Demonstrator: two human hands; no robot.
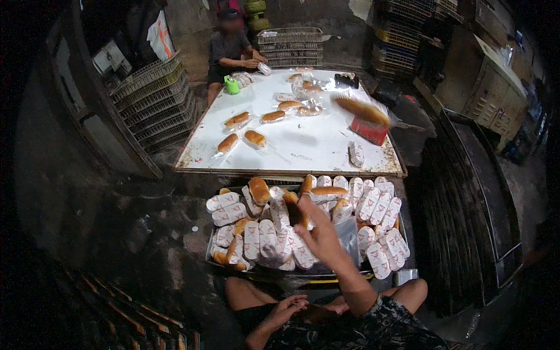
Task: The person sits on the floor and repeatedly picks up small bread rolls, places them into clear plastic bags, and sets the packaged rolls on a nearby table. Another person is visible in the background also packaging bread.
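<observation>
A tray [313, 281] heaped with bread rolls stands before my crossed legs, many on printed white paper [251, 240] bases. My right hand [321, 236] is stretched over its middle, fingers spread and nothing held. Just beyond those fingers lie brown rolls [290, 202], and clear plastic film [349, 238] is beside the wrist. Low over my lap rests my left hand [286, 311], empty, with fingers loosely extended. A long bread roll [361, 109], blurred by motion, appears above the table's right side, partly covering a red object [368, 132].
Bagged rolls [255, 138] lie on the white table [262, 159], with a green object [232, 85] near its far left. A person [229, 48] sits there handling a wrapped roll. Stacked crates [153, 105] stand left; black trays [455, 227] are at right.
</observation>
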